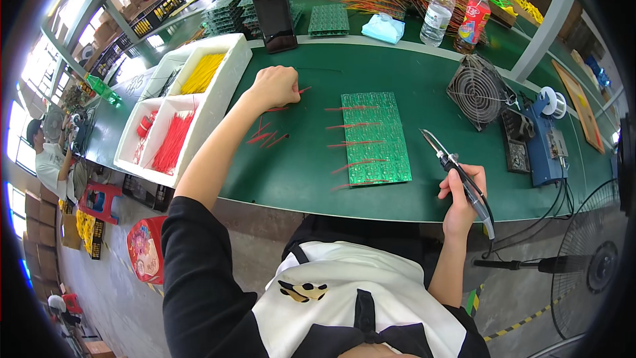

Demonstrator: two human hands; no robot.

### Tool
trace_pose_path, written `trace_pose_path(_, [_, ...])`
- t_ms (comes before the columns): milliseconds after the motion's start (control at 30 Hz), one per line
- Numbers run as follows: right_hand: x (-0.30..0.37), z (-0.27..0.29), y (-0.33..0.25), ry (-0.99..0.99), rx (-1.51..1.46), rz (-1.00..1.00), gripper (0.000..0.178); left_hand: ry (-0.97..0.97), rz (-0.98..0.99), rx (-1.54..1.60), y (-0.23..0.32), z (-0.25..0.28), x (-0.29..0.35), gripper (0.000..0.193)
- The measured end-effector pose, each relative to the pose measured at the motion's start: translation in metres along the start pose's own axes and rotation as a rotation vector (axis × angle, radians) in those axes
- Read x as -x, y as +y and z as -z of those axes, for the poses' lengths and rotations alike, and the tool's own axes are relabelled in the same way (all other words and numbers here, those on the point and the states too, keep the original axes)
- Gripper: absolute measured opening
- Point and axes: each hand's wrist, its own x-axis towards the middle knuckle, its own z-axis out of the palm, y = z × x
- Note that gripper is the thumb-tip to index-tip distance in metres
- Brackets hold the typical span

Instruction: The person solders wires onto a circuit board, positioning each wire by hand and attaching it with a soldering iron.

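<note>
My right hand grips a soldering iron, its metal tip pointing up and left over the table. A green panel of circuit boards lies flat in the middle, with several red wires set in rows across it and sticking out past its left edge. Beyond the panel's left side, my left hand is closed, knuckles up, its fingertips hidden. A bit of red wire shows at its right side. Loose red wires lie on the table below that hand.
At left stands a white foam box with red and yellow wires. A phone, stacked boards, blue cloth and two bottles line the back. A small fan and blue soldering station stand right.
</note>
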Motion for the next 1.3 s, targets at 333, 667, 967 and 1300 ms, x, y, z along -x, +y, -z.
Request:
trace_pose_path(333, [0.001, 0.006, 0.003, -0.031, -0.028, -0.012, 0.015, 0.167, -0.012, 1.155, 0.012, -0.001, 0.032, 0.009])
trace_pose_path(667, [0.0, 0.005, 0.005, -0.029, -0.043, -0.007, 0.015, 0.102, 0.17, 1.331, 0.023, -0.037, 0.062, 0.02])
trace_pose_path(967, [0.003, 0.005, 0.003, -0.027, -0.046, -0.003, 0.015, 0.072, 0.137, 1.16, 0.024, -0.039, 0.062, 0.014])
trace_pose_path(1300, [-0.038, 0.006, -0.006, -0.103, -0.087, -0.047, 0.015, 0.513, -0.304, 0.605, 0.083, -0.005, 0.034, 0.018])
